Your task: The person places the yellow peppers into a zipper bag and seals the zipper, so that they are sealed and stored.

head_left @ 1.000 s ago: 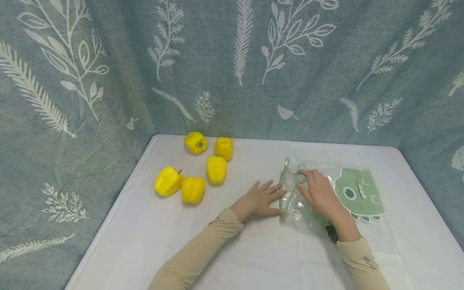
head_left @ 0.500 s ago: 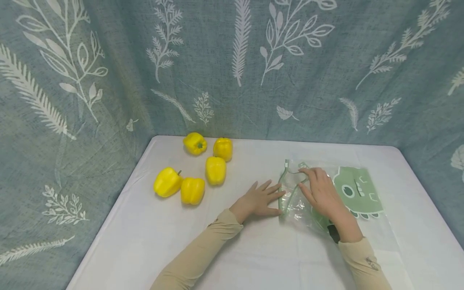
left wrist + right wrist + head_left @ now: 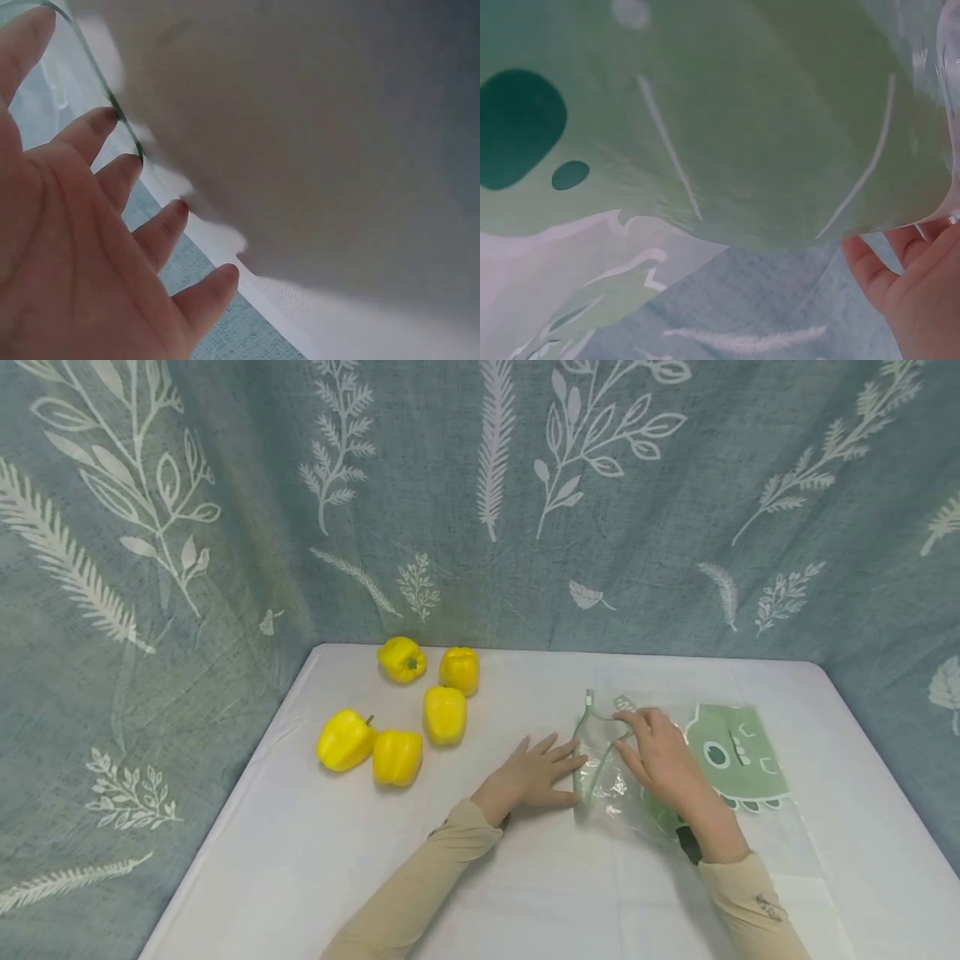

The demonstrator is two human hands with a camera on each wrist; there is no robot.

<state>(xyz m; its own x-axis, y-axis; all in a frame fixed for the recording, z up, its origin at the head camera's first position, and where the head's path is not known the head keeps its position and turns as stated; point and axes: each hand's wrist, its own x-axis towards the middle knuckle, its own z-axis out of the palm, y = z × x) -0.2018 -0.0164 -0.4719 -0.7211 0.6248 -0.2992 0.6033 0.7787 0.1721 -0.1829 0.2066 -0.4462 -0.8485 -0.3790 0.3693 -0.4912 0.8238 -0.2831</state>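
A clear zip bag (image 3: pixel 738 777) with a green cartoon-creature print lies flat on the right half of the table. Its green-edged mouth faces left and gapes apart. My right hand (image 3: pixel 662 758) pinches the upper lip of the mouth between thumb and fingers; in the right wrist view the bag's green print fills most of the frame, with part of the hand (image 3: pixel 922 289) at its edge. My left hand (image 3: pixel 531 775), fingers spread and straight, touches the lower lip with its fingertips. The left wrist view shows the palm (image 3: pixel 75 247) and the green rim (image 3: pixel 112 97) against the fingertips.
Several yellow bell peppers stand and lie on the left part of the white-covered table (image 3: pixel 510 877), the closest to my left hand being one pepper (image 3: pixel 445 715). A blue-green curtain (image 3: pixel 450 510) with white leaf prints hangs behind and at the sides.
Both hands keep their places on the bag's mouth. The whole scene shifts slightly as the head camera moves; the peppers stay where they were.
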